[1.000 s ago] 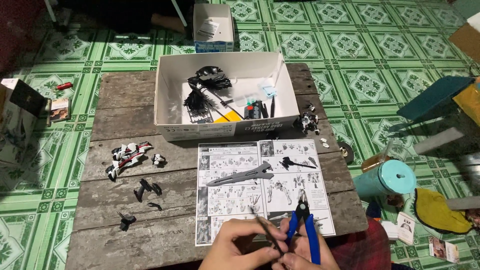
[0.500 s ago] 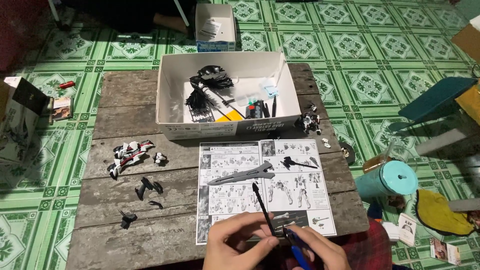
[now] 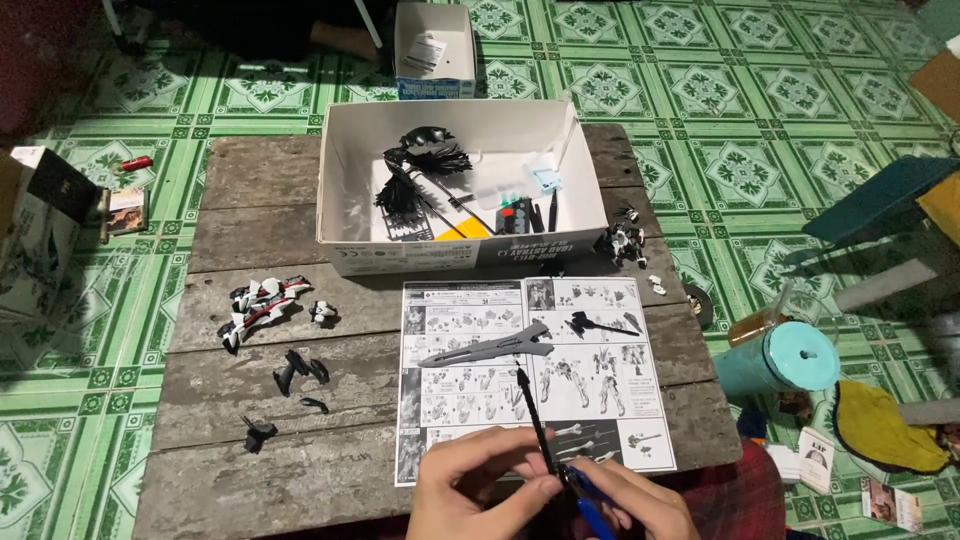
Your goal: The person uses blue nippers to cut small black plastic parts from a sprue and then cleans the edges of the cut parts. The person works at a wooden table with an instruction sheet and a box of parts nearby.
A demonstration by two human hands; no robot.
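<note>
**Both hands pinch a thin black rod over the instruction sheet**

Pinched between the thumb and fingers of the left hand (image 3: 487, 488) is a thin black rod (image 3: 533, 418), a slim model-kit part; its lower end sits in that closed grip and its tip slants up over the instruction sheet (image 3: 530, 375). The right hand (image 3: 632, 508) closes its grip on blue-handled nippers (image 3: 588, 500), just beside the rod's lower end; whether the blades touch the rod cannot be told.

Everything lies on a weathered wooden desk (image 3: 240, 475), with the instruction sheet as landmark. Behind the sheet, touching its far edge, stands an open white cardboard box (image 3: 345, 190) holding black parts runners and small bags. On the sheet's upper half rests a long grey blade-shaped part (image 3: 487, 346), with a smaller black piece (image 3: 595, 323) to its right. Left of the sheet, well apart, lies a partly built white, red and black model section (image 3: 260, 302); nearer the desk's front edge, several small black parts (image 3: 300, 368) are scattered. Off the sheet's far right corner stands a small dark model assembly (image 3: 622, 240). Right of the sheet, beyond the desk edge, a teal tumbler (image 3: 775, 362) sits on the green-tiled floor (image 3: 760, 170).
</note>
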